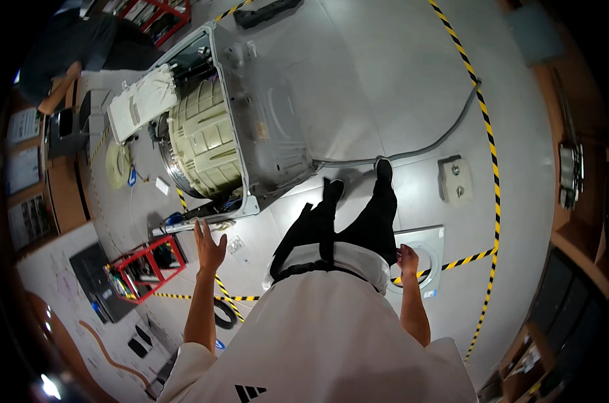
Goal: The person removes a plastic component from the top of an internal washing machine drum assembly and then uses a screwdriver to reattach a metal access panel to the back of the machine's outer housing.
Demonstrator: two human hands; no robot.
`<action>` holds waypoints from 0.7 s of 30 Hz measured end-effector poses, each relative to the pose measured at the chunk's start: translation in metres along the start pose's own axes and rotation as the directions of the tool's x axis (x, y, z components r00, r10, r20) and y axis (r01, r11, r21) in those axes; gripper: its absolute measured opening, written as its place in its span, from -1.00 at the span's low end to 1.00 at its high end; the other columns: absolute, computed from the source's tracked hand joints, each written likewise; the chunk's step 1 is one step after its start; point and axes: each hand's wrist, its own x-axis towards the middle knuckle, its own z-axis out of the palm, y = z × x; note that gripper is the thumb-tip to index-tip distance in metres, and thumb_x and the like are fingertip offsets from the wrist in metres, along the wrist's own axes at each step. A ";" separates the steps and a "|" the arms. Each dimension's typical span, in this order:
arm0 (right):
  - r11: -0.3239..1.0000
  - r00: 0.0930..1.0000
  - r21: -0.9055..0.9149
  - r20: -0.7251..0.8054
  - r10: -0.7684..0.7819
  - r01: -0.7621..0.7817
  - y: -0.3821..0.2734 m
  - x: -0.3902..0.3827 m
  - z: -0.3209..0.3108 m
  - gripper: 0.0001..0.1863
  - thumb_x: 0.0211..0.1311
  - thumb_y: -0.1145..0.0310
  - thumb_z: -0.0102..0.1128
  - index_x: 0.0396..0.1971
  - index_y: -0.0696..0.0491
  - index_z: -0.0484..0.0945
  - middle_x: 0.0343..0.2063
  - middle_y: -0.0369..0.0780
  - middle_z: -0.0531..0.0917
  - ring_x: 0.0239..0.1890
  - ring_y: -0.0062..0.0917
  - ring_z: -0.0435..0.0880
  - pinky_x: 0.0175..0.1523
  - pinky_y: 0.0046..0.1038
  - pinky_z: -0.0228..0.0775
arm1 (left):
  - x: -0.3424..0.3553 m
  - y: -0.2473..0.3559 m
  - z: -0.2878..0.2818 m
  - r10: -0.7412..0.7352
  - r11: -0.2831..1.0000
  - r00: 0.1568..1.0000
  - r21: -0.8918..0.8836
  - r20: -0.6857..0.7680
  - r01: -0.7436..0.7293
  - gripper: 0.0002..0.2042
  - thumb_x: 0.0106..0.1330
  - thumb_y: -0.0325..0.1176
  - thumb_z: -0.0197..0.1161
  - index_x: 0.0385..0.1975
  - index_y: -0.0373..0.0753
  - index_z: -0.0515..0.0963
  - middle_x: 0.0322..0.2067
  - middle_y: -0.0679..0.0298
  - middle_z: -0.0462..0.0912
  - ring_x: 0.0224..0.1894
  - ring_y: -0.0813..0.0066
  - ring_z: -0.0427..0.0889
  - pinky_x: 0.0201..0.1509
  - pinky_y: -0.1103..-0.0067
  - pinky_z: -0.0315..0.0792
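My left hand (211, 250) hangs open with its fingers stretched and the thumb apart, near the lower edge of a washing machine cabinet (267, 127). The machine's side lies to the left of my feet; its cream plastic tub (207, 138) and a tilted cream panel (143, 101) show in the opened end. Beside my right thigh is my right hand (407, 260), its fingers loosely bent and slightly apart, with nothing seen in them. Below that hand a white front panel with a round opening (439, 245) lies on the floor, partly covered by my leg and hand.
A grey drain hose (425, 149) runs across the floor to the right. A pale block (456, 181) lies near yellow-black tape (492, 161). A red-framed tool cart (145, 269) stands at left; another person (66, 64) is at the far left by a desk.
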 end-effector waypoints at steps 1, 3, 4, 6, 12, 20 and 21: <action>1.000 1.000 -0.011 0.023 -0.004 0.005 -0.004 0.016 -0.010 -0.69 0.19 0.23 0.11 -0.18 0.12 0.51 -0.45 -0.27 0.60 -0.50 -0.62 0.54 -0.40 -0.59 0.43 | 0.001 0.020 -0.001 -0.016 1.000 1.000 0.001 -0.019 0.016 -0.25 0.05 -0.34 0.29 0.22 -0.40 0.05 0.24 -0.21 -0.04 0.28 -0.16 -0.03 0.31 0.24 -0.01; 0.959 0.996 -0.272 0.028 0.087 -0.076 -0.025 0.035 -0.029 -0.71 0.19 0.24 0.09 -0.17 0.11 0.51 -0.42 -0.25 0.60 -0.50 -0.59 0.57 -0.50 -0.58 0.39 | 0.000 0.071 -0.005 -0.092 0.993 0.995 -0.070 -0.030 0.090 -0.29 0.07 -0.34 0.29 0.20 -0.40 0.10 0.23 -0.20 0.00 0.28 -0.12 -0.01 0.30 0.27 0.01; 0.949 0.991 -0.293 0.026 0.133 -0.119 -0.032 0.046 -0.039 -0.71 0.20 0.25 0.07 -0.16 0.11 0.49 -0.42 -0.24 0.60 -0.48 -0.57 0.59 -0.52 -0.59 0.37 | -0.006 0.091 -0.007 -0.090 0.992 0.995 -0.092 -0.034 0.086 -0.29 0.08 -0.33 0.29 0.21 -0.38 0.10 0.23 -0.19 0.01 0.28 -0.13 0.00 0.30 0.27 0.01; 0.926 0.986 -0.340 -0.009 0.169 -0.162 -0.060 0.069 -0.064 -0.72 0.23 0.27 0.03 -0.14 0.10 0.45 -0.42 -0.22 0.60 -0.45 -0.52 0.64 -0.57 -0.63 0.33 | -0.009 0.130 -0.003 -0.105 0.983 0.994 -0.151 -0.008 0.102 -0.29 0.08 -0.32 0.29 0.22 -0.36 0.10 0.22 -0.19 0.03 0.27 -0.15 0.02 0.30 0.26 0.03; 0.958 0.993 -0.262 -0.005 0.117 -0.115 -0.158 0.108 -0.096 -0.74 0.21 0.25 0.07 -0.19 0.09 0.47 -0.44 -0.25 0.62 -0.45 -0.56 0.65 -0.46 -0.64 0.44 | -0.010 0.178 0.021 -0.156 0.977 0.986 -0.136 0.056 0.162 -0.25 0.10 -0.30 0.27 0.24 -0.38 0.01 0.25 -0.20 -0.07 0.28 -0.13 0.00 0.29 0.30 0.04; 0.959 0.985 -0.272 0.128 0.116 -0.077 -0.187 0.126 -0.079 -0.66 0.21 0.22 0.10 -0.10 0.11 0.44 -0.33 -0.24 0.61 -0.32 -0.55 0.65 -0.30 -0.63 0.44 | 0.001 0.181 0.026 -0.224 0.973 0.963 -0.020 0.153 0.229 -0.22 0.09 -0.21 0.30 0.20 -0.51 0.04 0.20 -0.40 -0.07 0.27 -0.20 0.01 0.28 0.35 0.08; 0.957 0.980 -0.276 0.145 0.134 -0.090 -0.182 0.125 -0.080 -0.66 0.21 0.21 0.11 -0.10 0.11 0.44 -0.33 -0.24 0.61 -0.31 -0.55 0.65 -0.30 -0.63 0.44 | 0.002 0.181 0.024 -0.232 0.972 0.958 -0.009 0.166 0.237 -0.21 0.09 -0.21 0.30 0.20 -0.51 0.03 0.20 -0.41 -0.07 0.27 -0.20 0.02 0.28 0.35 0.09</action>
